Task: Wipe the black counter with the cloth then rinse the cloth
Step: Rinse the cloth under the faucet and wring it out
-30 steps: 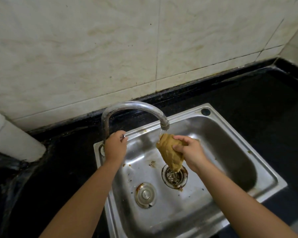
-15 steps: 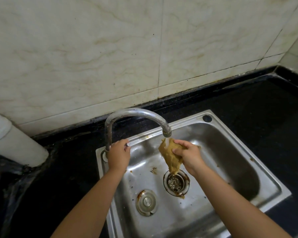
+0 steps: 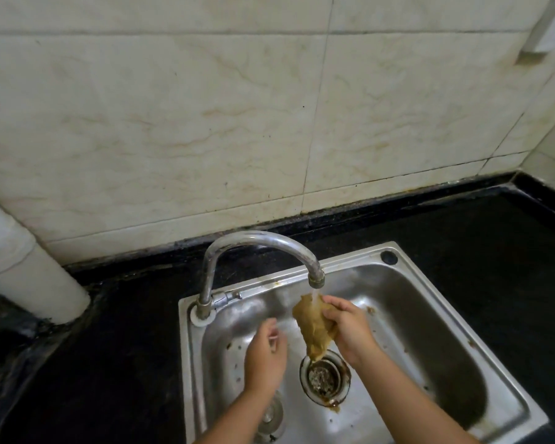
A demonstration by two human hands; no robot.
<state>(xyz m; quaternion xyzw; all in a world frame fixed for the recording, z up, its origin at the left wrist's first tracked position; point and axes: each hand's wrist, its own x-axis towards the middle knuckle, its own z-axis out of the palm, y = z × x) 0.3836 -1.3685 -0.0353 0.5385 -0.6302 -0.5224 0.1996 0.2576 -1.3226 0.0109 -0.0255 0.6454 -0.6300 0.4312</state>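
The curved tap [image 3: 263, 243] arches over the sink [image 3: 436, 318]; the right basin half lies open; a white pipe [image 3: 29, 277] blocks the table's [image 3: 481, 251] left end.

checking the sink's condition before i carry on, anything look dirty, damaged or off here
Yes. The drain has a rusty brown ring and debris in its strainer, and brown specks dot the sink wall. The cloth, gripped by the right hand under the tap, looks stained brown.

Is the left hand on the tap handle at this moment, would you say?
No, the left hand hangs over the sink, apart from the tap handle.
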